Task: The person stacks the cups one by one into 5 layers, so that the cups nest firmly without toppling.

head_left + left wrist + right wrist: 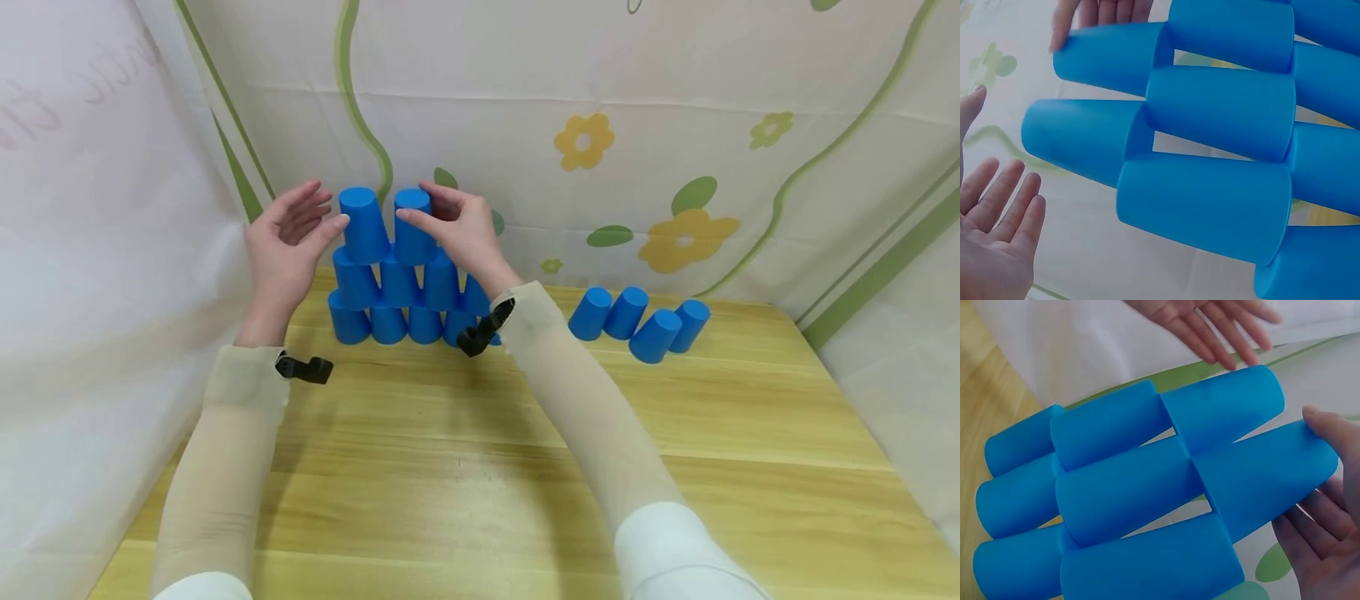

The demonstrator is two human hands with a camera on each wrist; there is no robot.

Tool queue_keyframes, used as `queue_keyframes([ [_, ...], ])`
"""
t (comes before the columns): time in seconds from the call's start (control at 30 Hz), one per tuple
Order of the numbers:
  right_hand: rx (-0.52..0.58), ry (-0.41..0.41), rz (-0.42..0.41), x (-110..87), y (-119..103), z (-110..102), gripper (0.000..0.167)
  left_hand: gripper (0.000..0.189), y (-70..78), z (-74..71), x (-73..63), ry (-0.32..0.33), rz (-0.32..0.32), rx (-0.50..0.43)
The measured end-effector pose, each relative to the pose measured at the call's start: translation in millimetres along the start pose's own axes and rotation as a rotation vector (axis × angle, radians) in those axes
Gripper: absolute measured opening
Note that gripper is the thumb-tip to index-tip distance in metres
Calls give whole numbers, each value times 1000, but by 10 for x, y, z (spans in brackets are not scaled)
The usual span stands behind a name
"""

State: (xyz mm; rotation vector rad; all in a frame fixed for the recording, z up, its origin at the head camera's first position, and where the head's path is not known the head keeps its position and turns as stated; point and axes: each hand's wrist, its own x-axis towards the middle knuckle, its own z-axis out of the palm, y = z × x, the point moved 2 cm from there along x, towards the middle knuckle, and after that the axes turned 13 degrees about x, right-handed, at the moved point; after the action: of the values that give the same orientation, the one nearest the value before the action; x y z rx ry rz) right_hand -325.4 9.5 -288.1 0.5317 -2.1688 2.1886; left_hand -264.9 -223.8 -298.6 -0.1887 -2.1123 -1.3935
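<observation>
Head: cups (pixel 400 283) near far table edge (pixel 738 307)

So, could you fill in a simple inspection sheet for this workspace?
Surface: wood-grain table.
Job's things: stacked blue cups, two in the top row; four separate blue cups stand to the right.
Clutter: nothing seen.
Hands: right hand holds the top row's right cup; left hand is beside the left cup, not gripping it.
Cables: nothing seen.
Surroundings: pale patterned backdrop.
</observation>
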Motion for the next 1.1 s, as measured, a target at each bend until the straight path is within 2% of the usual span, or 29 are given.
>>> queue_keyframes([
  [0.17, 11, -17, -10, -44, 19, -86, 66, 50, 79, -16, -82, -3, 36, -16],
  [0.37, 43, -58, -84, -136, -28, -296, 61, 47, 131, -1, -191, -30, 42, -14],
  [0.5, 14, -71, -121, -243, -64, -458, 58, 48, 130, 49, -278, -82, 45, -8],
  [0.63, -68, -97, -130, -367, -38, -609, 57, 50, 125, 136, -370, -129, 64, -24],
  [0.9, -181, -109, -91, -711, 197, -983, 61, 50, 89, 364, -588, -224, 105, -1],
  [0.97, -197, -94, -76, -801, 265, -1083, 63, 51, 70, 419, -646, -259, 101, -4],
  [1.1, -212, -62, -65, -972, 375, -1266, 63, 50, 207, 483, -778, -325, 55, -25],
])
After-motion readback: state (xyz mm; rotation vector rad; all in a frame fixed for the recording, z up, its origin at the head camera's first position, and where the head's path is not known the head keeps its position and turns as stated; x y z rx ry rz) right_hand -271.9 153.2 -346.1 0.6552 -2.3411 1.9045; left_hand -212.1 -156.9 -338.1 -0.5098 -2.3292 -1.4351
